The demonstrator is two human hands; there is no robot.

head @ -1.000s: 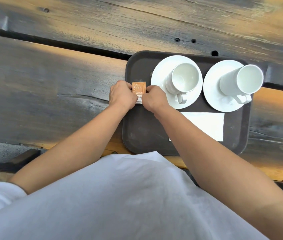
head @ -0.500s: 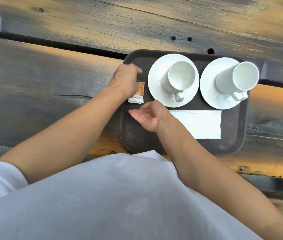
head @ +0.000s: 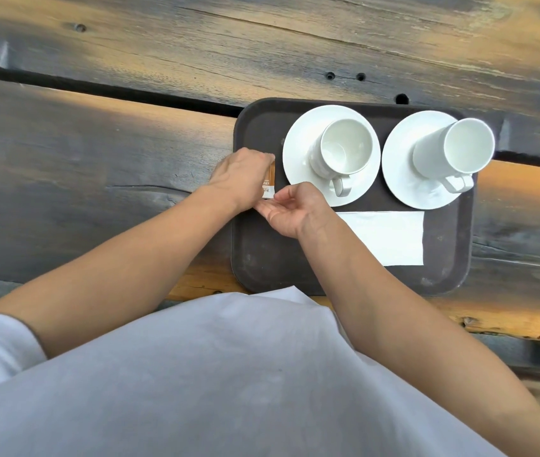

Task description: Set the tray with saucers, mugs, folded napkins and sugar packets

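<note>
Fingers [head: 263,159] of the left hand [head: 240,179] curl round a packet [head: 269,183], held over the left part of the tray [head: 262,258], just beside a saucer [head: 298,153]. Right hand [head: 291,211] lies palm-up below it, fingers loosely bent, holding nothing, tips at the packet's lower corner. Both forearms angle inward.

Sugar packet [head: 269,183] between left hand [head: 239,179] and right hand [head: 290,211], on the tray [head: 447,278]. Beyond the right hand, saucers [head: 298,159] side by side, a mug [head: 344,150] on each; napkin [head: 390,237] to its right.
</note>
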